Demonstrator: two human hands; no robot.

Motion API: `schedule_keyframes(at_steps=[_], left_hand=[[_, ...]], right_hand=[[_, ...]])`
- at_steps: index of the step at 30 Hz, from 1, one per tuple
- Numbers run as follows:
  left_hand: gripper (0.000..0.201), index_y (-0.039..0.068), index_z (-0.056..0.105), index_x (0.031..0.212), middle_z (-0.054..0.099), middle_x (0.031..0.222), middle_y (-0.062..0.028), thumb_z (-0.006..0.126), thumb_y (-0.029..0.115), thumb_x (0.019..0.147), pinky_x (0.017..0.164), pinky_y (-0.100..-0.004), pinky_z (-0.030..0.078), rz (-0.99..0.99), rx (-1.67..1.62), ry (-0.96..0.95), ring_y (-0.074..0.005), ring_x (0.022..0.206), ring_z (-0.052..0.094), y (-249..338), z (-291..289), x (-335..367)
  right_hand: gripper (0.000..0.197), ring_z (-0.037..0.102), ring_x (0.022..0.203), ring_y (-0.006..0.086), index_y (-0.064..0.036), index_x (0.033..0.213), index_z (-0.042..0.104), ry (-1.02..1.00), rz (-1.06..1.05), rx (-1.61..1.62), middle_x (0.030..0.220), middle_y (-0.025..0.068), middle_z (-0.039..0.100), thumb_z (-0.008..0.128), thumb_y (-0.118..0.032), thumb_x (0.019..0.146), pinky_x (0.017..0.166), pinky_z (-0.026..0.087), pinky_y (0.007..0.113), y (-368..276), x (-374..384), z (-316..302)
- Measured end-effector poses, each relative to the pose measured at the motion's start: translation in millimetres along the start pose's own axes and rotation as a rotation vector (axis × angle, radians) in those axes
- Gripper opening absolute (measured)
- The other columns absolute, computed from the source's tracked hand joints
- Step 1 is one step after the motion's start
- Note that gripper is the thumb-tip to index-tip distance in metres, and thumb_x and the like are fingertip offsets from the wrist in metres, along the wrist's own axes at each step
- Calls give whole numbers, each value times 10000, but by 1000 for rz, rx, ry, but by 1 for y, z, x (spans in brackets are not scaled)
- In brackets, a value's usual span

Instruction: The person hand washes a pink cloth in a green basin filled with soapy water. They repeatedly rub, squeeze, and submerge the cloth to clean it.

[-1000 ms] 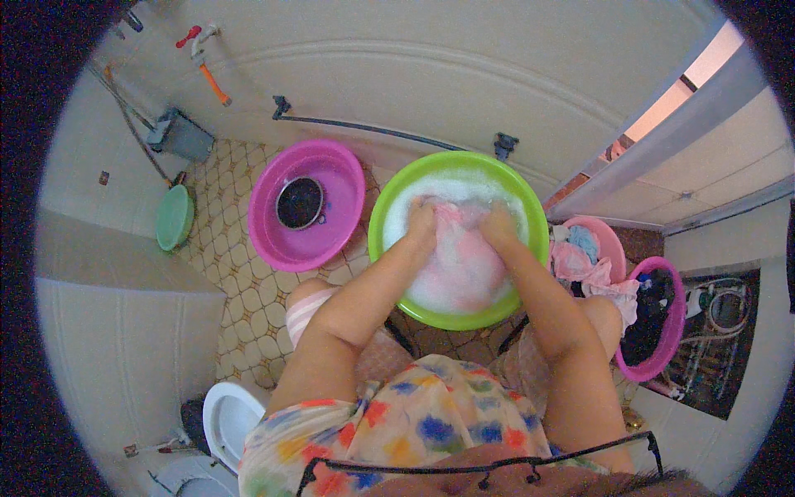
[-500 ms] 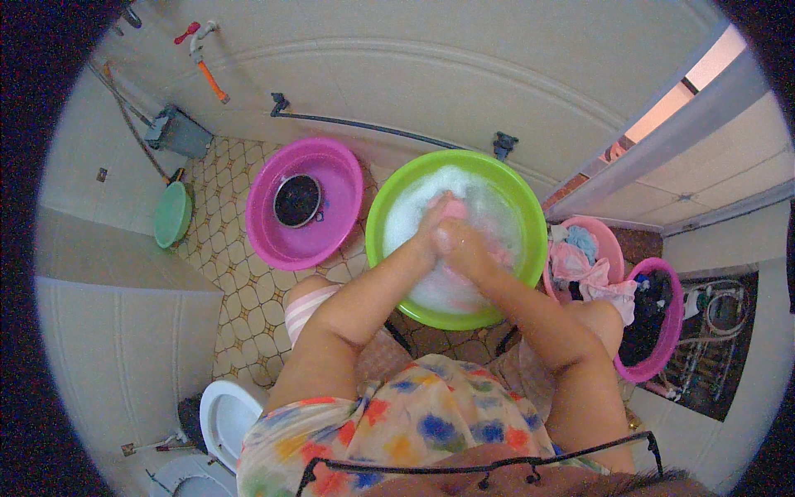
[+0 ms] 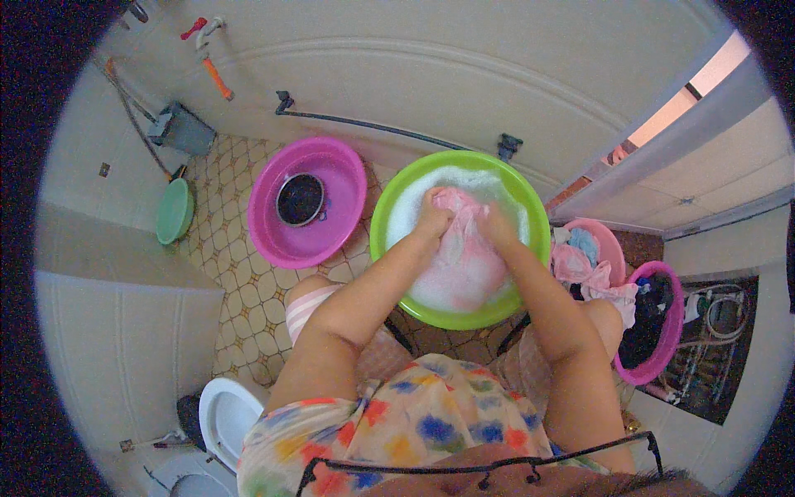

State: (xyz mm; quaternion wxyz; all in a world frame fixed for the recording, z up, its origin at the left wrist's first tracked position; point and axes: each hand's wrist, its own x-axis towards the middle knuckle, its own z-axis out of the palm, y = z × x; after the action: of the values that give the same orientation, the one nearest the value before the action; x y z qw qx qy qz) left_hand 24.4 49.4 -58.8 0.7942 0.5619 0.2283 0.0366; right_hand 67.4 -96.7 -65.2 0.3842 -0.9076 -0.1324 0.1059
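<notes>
A wet pink garment [image 3: 466, 248] is stretched between my two hands over the suds in a lime-green basin [image 3: 378, 240]. My left hand [image 3: 434, 214] grips its upper left edge with closed fingers. At the upper right edge, my right hand [image 3: 495, 225] is closed on the same cloth. The garment's lower part hangs down into white foam [image 3: 443, 290], so its full shape is hidden. Both forearms reach over the near rim of the basin.
To the left, a magenta basin [image 3: 258, 228] holds a round dark-centred pan-like object [image 3: 300, 200]. A pink tub [image 3: 609, 240] of clothes and a magenta tub [image 3: 675, 331] of dark clothes stand at the right. A toilet [image 3: 228, 422] is near left; a wall tap [image 3: 203, 37] is far left.
My hands were pressed together over the bunched pink cloth. They have moved apart, and the garment now spreads open between them.
</notes>
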Motion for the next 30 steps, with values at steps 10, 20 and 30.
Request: schedule_keyframes(at_steps=[10, 20, 30], left_hand=[[270, 123, 478, 1084, 550, 898, -121, 493, 223, 833, 762, -427, 491, -243, -545, -82, -271, 870, 554, -7, -1, -3], [379, 96, 504, 1111, 573, 1066, -138, 461, 377, 861, 888, -423, 413, -190, -501, -311, -305, 985, 535, -22, -4, 7], [303, 85, 510, 1053, 578, 985, -104, 430, 337, 904, 752, -404, 480, -307, -496, -230, -251, 893, 568, 20, 26, -53]], right_hand=[[278, 556, 919, 384, 3, 923, 566, 13, 89, 409, 962, 238, 580, 540, -233, 777, 812, 425, 426, -44, -20, -12], [225, 570, 799, 324, -26, 889, 588, -60, -541, -14, 901, 178, 595, 541, -229, 804, 700, 443, 406, -72, -63, -5], [282, 572, 844, 377, -46, 959, 571, -68, -42, 159, 952, 212, 587, 398, -259, 891, 747, 439, 465, -68, -45, -47]])
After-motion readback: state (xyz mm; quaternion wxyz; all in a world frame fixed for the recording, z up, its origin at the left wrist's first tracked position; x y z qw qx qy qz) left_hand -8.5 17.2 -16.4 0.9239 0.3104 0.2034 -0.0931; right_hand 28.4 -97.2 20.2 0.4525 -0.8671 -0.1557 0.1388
